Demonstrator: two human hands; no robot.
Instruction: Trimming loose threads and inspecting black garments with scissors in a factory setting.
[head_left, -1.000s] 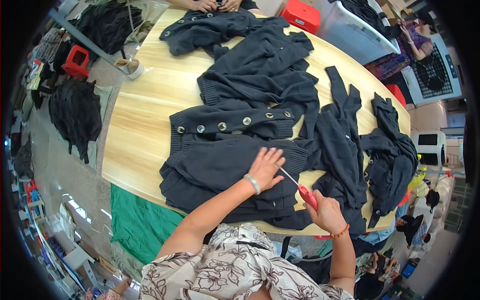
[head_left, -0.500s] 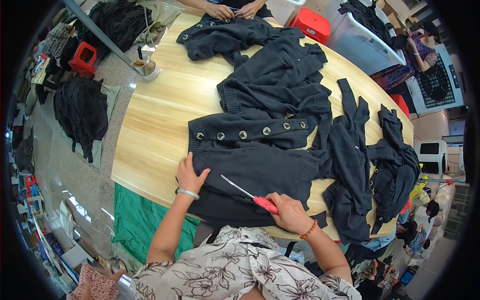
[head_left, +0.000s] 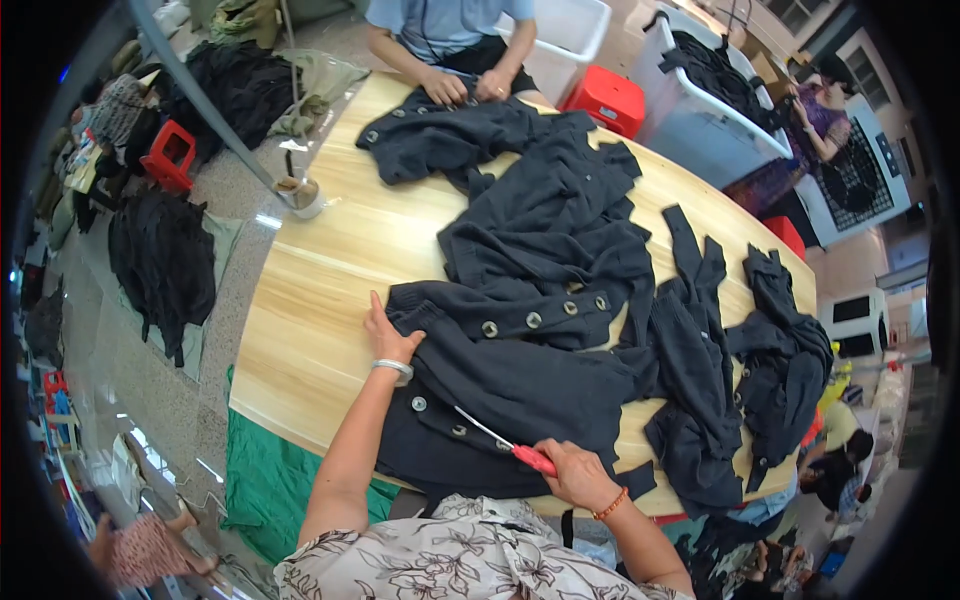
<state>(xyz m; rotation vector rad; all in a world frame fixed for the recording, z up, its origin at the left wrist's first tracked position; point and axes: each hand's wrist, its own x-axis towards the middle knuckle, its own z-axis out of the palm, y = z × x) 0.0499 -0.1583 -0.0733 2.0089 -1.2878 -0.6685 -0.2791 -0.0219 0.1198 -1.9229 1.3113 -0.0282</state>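
Note:
A dark knitted cardigan (head_left: 520, 385) lies in front of me on the table. My left hand (head_left: 393, 338) is closed on its left edge, thumb over the fabric. That edge is folded back, and below it a strip with large light buttons (head_left: 419, 404) shows. In my right hand (head_left: 580, 474) is a slim tool with a red handle (head_left: 535, 460) and a long thin metal shaft. The shaft lies low over the button strip, pointing up and left; I cannot tell whether it touches. Another row of buttons (head_left: 533, 320) runs along the knit just beyond.
More dark knits (head_left: 545, 215) spread over the wooden table (head_left: 300, 330). Across it, a co-worker's hands (head_left: 465, 88) handle a buttoned garment. A small cup (head_left: 302, 198) stands at the far left edge. Beyond are a red stool (head_left: 605, 100) and a white bin (head_left: 690, 120).
My left hand has pulled the cardigan's left edge over to the right, uncovering buttons beneath. The right hand still holds the red-handled tool. My view has tilted up slightly.

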